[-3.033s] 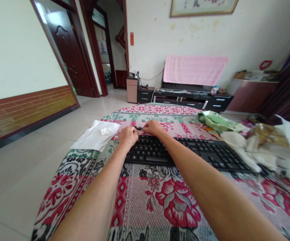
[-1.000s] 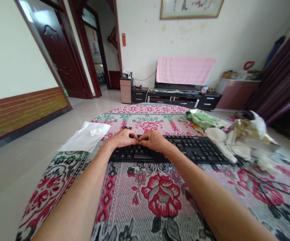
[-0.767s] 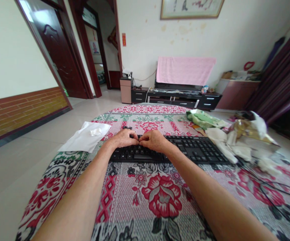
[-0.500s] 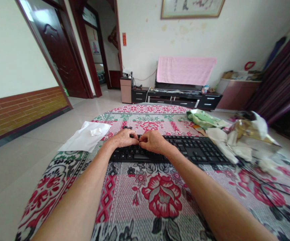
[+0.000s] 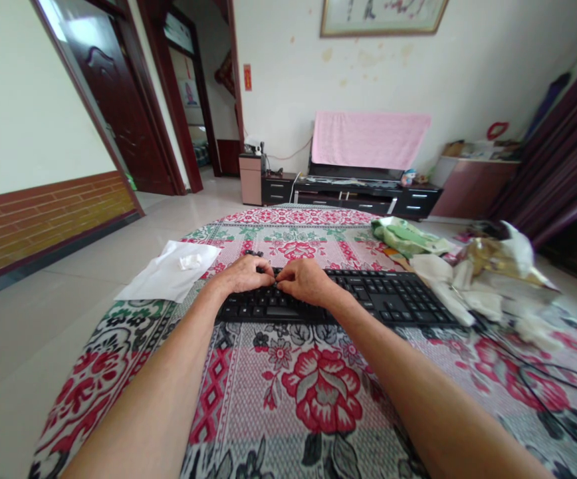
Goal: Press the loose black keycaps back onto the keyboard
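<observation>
A black keyboard (image 5: 393, 298) lies across the patterned tablecloth in front of me. Over its left half, my left hand (image 5: 246, 274) and my right hand (image 5: 306, 281) meet with fingertips nearly touching. Thumb and fingers of each are pinched together low over the keys. Whatever lies between the fingertips is too small and covered to make out. Just behind the left hand, small black pieces (image 5: 253, 253) rest at the keyboard's far edge, partly hidden. To the left is a white sheet (image 5: 156, 276) with a crumpled white tissue (image 5: 190, 262) on it.
Right of the keyboard sit a green packet (image 5: 408, 236), crumpled wrapping and pale cloths (image 5: 478, 296). A black cable (image 5: 528, 362) trails along the right side. The floral tablecloth (image 5: 318, 392) covers the round table. A TV stand (image 5: 328, 194) with a pink towel (image 5: 368, 140) above stands beyond.
Both hands stay at the same spot on the keyboard. The fingertips have shifted very slightly; nothing else has visibly moved.
</observation>
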Demonstrator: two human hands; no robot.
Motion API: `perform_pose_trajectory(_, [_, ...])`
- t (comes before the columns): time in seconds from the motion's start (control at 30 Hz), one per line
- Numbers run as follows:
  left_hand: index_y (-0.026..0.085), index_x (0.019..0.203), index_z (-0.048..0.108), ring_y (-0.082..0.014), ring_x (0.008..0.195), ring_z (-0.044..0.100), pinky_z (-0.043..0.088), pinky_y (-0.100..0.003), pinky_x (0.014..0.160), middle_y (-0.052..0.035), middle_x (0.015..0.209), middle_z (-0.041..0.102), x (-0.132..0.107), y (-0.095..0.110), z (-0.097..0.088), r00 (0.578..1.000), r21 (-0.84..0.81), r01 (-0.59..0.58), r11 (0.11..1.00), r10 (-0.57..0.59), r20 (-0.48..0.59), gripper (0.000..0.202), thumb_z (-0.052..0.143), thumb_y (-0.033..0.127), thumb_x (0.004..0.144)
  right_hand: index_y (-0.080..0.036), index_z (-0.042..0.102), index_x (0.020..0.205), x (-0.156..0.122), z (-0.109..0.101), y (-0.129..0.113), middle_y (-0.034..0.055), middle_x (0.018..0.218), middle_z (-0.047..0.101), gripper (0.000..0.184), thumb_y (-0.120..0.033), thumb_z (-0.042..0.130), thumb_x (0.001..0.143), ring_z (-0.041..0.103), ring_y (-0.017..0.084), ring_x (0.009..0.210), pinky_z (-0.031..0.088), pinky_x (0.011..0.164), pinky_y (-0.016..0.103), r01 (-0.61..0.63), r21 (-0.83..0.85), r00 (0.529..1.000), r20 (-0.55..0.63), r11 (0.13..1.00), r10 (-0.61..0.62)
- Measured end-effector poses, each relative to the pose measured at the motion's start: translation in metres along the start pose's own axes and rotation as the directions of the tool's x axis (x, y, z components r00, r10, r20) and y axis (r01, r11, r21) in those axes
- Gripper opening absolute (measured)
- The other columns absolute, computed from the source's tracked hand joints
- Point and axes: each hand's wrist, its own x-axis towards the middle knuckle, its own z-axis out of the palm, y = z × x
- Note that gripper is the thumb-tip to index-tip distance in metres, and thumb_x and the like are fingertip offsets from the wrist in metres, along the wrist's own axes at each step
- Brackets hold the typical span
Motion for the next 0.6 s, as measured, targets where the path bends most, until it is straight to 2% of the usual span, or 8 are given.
perform_pose_trajectory(0.23, [0.020, 0.076, 0.067, -0.0164, 0.079, 0.058, 0.042, -0.025, 0.072, 0.0013, 0.079, 0.066, 0.0005, -0.0003, 0.0009, 1.000, -0.017, 0.014, 1.000, -0.014, 0.000, 0.019, 0.058, 0.034, 0.066, -0.020, 0.075, 0.075, 0.0003, -0.0027, -0.0035, -0.0009, 0.059, 0.065, 0.017, -0.018, 0.058, 0.072, 0.052, 0.010, 0.056, 0.032, 0.054, 0.022, -0.013, -0.031, 1.000, 0.022, 0.999, 0.013])
perform_pose_trajectory(0.6, [0.019, 0.073, 0.066, -0.0157, 0.076, 0.058, 0.042, -0.025, 0.071, 0.0018, 0.077, 0.066, 0.0014, 0.0008, 0.0036, 0.999, -0.018, 0.030, 0.999, -0.030, -0.023, 0.017, 0.058, 0.033, 0.066, -0.021, 0.075, 0.077, 0.0006, -0.0041, -0.0020, -0.0017, 0.063, 0.067, 0.017, -0.020, 0.059, 0.071, 0.054, 0.010, 0.058, 0.035, 0.055, 0.021, -0.058, 0.029, 0.998, 0.017, 0.998, 0.058])
